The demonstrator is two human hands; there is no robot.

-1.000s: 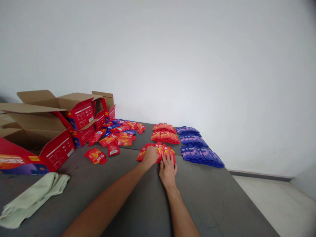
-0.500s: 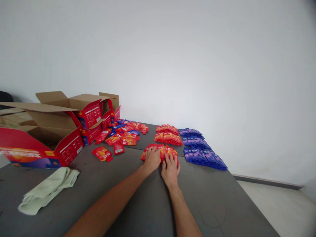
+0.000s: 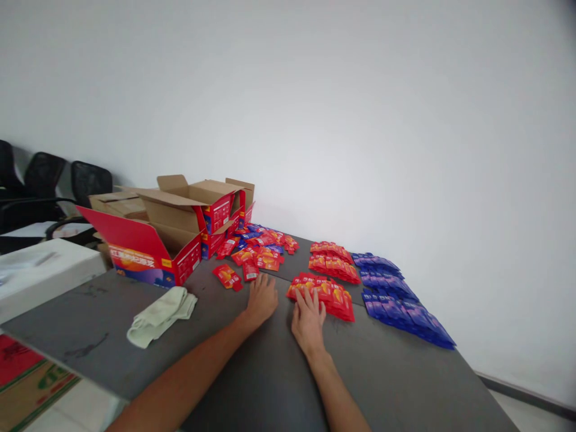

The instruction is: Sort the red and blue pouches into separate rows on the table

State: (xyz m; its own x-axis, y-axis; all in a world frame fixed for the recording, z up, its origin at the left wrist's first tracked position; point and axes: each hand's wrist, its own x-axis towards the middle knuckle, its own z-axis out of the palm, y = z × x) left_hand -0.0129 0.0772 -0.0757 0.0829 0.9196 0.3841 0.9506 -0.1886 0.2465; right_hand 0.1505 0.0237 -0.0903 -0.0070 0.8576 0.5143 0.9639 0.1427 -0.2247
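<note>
One front row of overlapping red packets (image 3: 335,300) is laid on the dark surface (image 3: 382,384), its left end touched by the slightly spread, unclosed fingers (image 3: 306,302) of the right hand (image 3: 308,327). The left hand (image 3: 261,301), its fingers loosely bent, parted and empty, is held just beside the loose packets (image 3: 267,259). Behind, two red rows (image 3: 333,267) are arranged; to the right, three blue rows (image 3: 405,312). Leftward, open boxes (image 3: 186,261) and a pale cloth (image 3: 159,315) are seen.

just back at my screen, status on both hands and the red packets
left hand off the row, near loose packets; right hand touching nearest red row; nothing blocking
</note>
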